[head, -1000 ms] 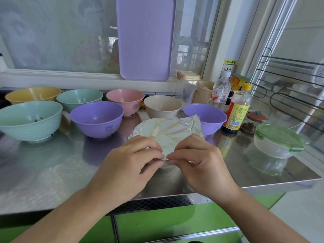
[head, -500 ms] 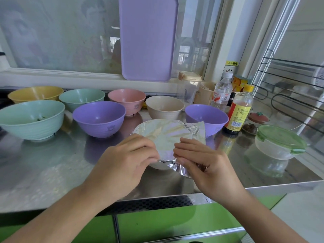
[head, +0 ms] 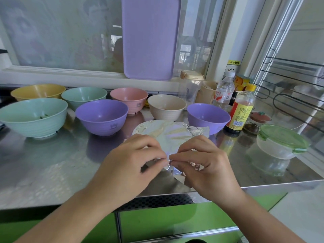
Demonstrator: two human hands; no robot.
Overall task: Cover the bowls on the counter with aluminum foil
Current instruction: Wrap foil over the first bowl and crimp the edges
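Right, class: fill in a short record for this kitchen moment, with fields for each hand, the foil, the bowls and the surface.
Left hand: pinches foil edge
Right hand: pinches foil edge beside it
Foil: spread over one bowl, near edge crumpled, far right corner sticking out
Open bowls: seven, including purple and cream
Surface: steel counter

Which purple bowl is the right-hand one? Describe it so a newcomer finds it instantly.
Start at the tall lilac tray leaning against the window. Below and right of it, the purple plastic bowl sits between the foil-covered bowl and the yellow-capped sauce bottle.
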